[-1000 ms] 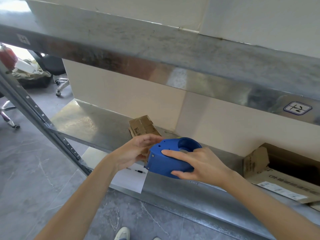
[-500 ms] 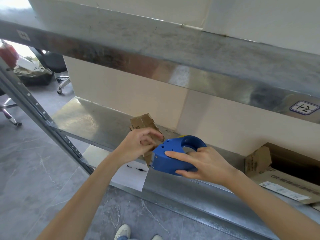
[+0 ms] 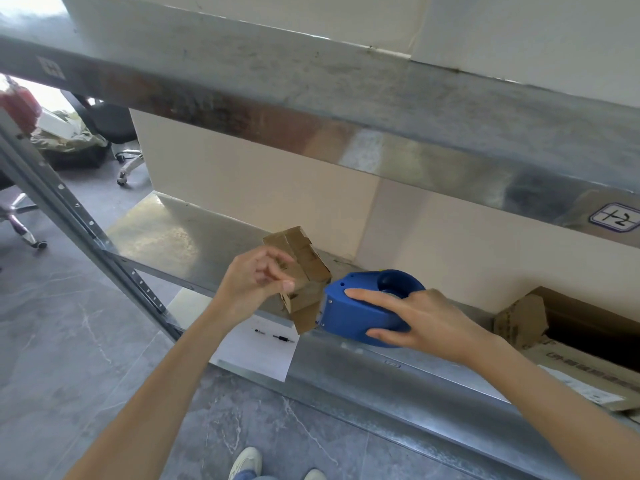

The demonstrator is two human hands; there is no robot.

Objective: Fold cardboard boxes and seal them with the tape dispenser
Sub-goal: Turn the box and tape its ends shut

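A small brown cardboard box (image 3: 304, 261) stands tilted at the front of the metal shelf (image 3: 166, 233), with one flap hanging down. My left hand (image 3: 254, 280) is at the box's left side, its fingers curled and its thumb pinching against the cardboard. Just right of the box, the blue tape dispenser (image 3: 349, 313) has its front edge at the box's lower right side. My right hand (image 3: 419, 322) grips the dispenser from the right, with the index finger along its top and the thumb underneath.
A steel upper shelf beam (image 3: 346, 109) runs overhead. A large open carton (image 3: 561, 344) lies on the shelf at right. A white paper sheet (image 3: 259, 348) hangs at the shelf's front edge. A slanted perforated post (image 3: 86, 230) and office chairs (image 3: 114, 133) stand left.
My left hand has left the dispenser's front and moved up and left onto the small box. The dispenser has shifted right and lower, beside the box.
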